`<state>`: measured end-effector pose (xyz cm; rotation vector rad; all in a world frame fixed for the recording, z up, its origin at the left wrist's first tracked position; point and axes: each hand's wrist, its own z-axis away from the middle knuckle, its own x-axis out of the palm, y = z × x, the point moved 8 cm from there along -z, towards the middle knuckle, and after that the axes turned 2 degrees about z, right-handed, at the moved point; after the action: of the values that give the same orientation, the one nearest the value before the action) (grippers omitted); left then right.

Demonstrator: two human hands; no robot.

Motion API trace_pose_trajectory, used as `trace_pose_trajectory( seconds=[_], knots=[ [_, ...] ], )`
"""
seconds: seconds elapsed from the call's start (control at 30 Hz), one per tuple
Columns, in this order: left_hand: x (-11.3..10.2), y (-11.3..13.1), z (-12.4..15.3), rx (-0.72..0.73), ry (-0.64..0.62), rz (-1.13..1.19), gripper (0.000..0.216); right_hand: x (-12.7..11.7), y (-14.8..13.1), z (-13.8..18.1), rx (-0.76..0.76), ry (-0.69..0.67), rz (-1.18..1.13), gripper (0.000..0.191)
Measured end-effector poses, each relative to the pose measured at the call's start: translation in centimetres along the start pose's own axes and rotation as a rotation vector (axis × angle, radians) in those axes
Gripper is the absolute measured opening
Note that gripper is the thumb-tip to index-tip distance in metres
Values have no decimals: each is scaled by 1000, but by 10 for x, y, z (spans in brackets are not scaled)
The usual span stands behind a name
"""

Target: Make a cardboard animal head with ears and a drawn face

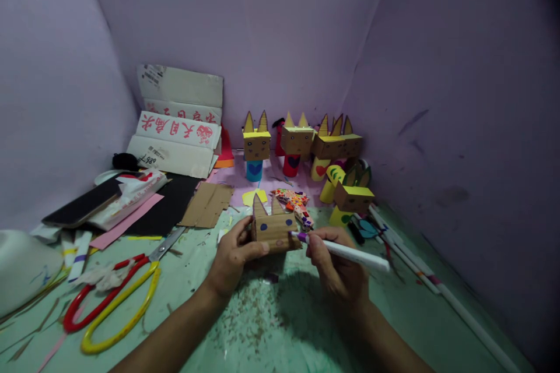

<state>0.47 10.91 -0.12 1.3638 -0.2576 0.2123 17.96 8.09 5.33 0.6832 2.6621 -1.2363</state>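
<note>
My left hand (231, 256) is closed around a small cardboard box head (273, 227) with two pointed ears and two purple dot eyes, held just above the green table. My right hand (336, 265) grips a white marker (350, 253) like a pen. Its purple tip touches the right side of the box's face.
Several finished cardboard animal figures (297, 143) on coloured tube bodies stand at the back; one more figure (352, 198) sits right. Red-and-yellow scissors (118, 297) lie left, near cardboard sheets (207, 204), folded boxes (177, 128) and paper scraps. More markers (406, 256) lie by the right wall.
</note>
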Motion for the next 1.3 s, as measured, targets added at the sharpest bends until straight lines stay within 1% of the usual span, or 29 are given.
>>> trace_pose_trajectory(
  seconds=[0.1, 0.23, 0.43, 0.77, 0.9, 1.03, 1.2, 1.3],
  knots=[
    [1, -2, -1, -1, -24, 14, 61, -1, 1, 0, 11, 20, 11, 12],
    [0, -3, -3, 0, -25, 13, 63, -2, 0, 0, 13, 35, 26, 14],
    [-1, -4, -4, 10, -28, -7, 62, -3, -1, -1, -7, 19, 53, 14],
    [-1, -3, -3, 24, -33, -30, 60, 0, -2, 0, -29, 10, 26, 13],
    [0, -2, -2, 35, -54, -22, 66, 0, -2, 0, -15, 12, -2, 13],
    [1, -4, -1, 17, -55, -6, 69, -1, 4, 1, 23, 25, -60, 13],
    [0, -4, -3, 30, -55, 36, 63, -8, 17, 5, 127, 161, -146, 17],
    [-2, -6, -5, 33, -43, 52, 63, -7, 19, 7, 192, 179, -150, 20]
  ],
)
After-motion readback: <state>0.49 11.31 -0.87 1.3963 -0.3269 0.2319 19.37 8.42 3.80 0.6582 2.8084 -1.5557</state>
